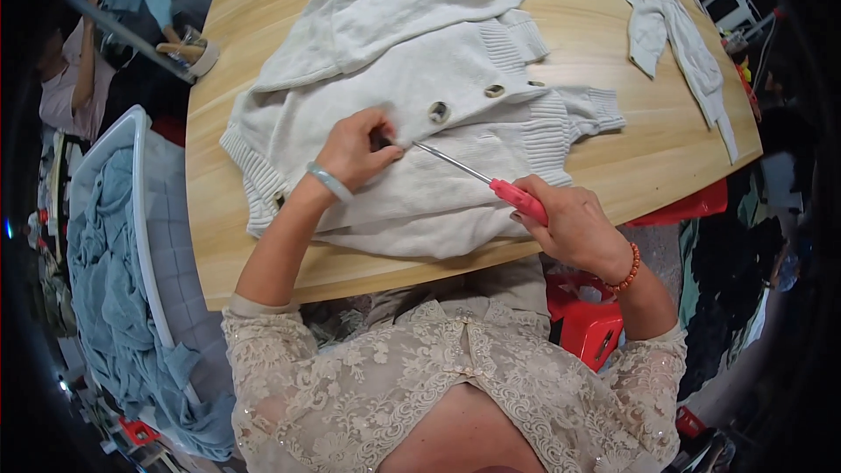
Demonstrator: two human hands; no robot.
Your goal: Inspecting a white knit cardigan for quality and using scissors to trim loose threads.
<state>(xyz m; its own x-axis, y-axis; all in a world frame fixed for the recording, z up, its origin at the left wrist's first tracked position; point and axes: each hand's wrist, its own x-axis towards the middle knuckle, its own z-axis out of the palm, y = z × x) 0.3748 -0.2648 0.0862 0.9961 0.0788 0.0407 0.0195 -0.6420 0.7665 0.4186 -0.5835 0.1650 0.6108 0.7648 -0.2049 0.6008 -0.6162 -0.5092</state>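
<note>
A cream knitted cardigan with ribbed cuffs and dark mottled buttons lies spread on the wooden table in front of me. At the cardigan's front edge, my left hand is closed, its thumb and fingers pinching the knit; part of the grip is hidden in shadow. My right hand is wrapped round the handle of a pink-handled tool with a thin, straight metal shaft. The shaft's tip reaches the front edge just right of my left fingertips. One large button lies close by, above the shaft.
Another cream knit piece lies at the table's far right. Beside the table on the left stands a white bin heaped with blue-grey knits. A red stool is below the near edge. Another person sits at far left.
</note>
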